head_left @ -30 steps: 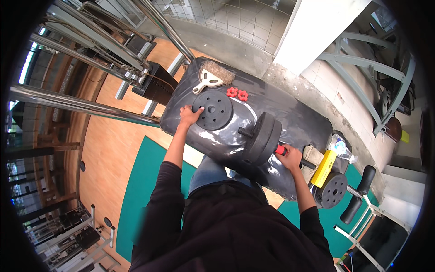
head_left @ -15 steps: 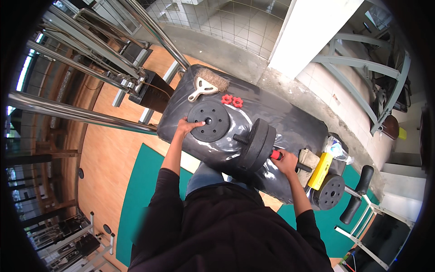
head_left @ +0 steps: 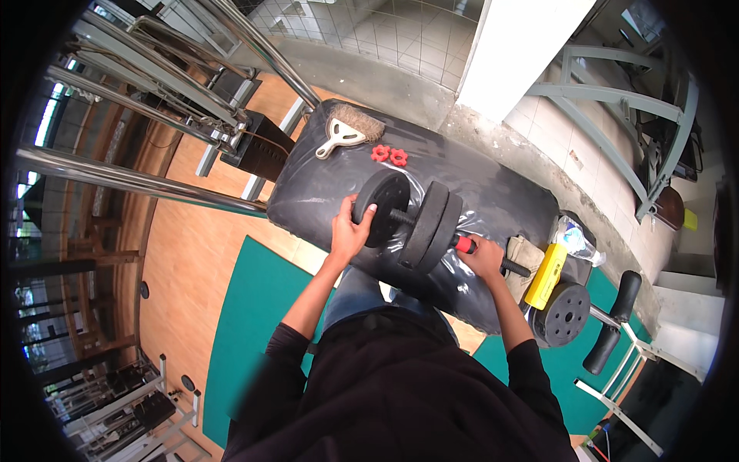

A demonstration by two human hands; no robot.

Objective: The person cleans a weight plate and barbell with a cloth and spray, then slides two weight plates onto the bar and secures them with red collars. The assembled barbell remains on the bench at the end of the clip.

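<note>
My left hand (head_left: 354,229) is closed on the rim of a black weight plate (head_left: 385,202), which stands tilted on edge. The plate is at the threaded end of a dumbbell bar (head_left: 402,218); whether the bar has entered its hole is hard to tell. Two more black plates (head_left: 433,229) sit on the bar. My right hand (head_left: 483,257) is wrapped around the bar's red and black grip (head_left: 464,244). Beyond the plates, two red star-shaped nuts (head_left: 389,155) lie on the black padded bench (head_left: 485,181).
A brush with a cream handle (head_left: 340,138) lies at the bench's far left. On the right are beige gloves (head_left: 523,258), a yellow box-like item (head_left: 546,277), a clear plastic bottle (head_left: 577,240) and another weight plate (head_left: 564,316). Chrome machine bars (head_left: 146,181) stand left.
My left hand has lifted the plate off the bench, tipped it upright and brought it right, to the bar's end. My right hand still holds the grip.
</note>
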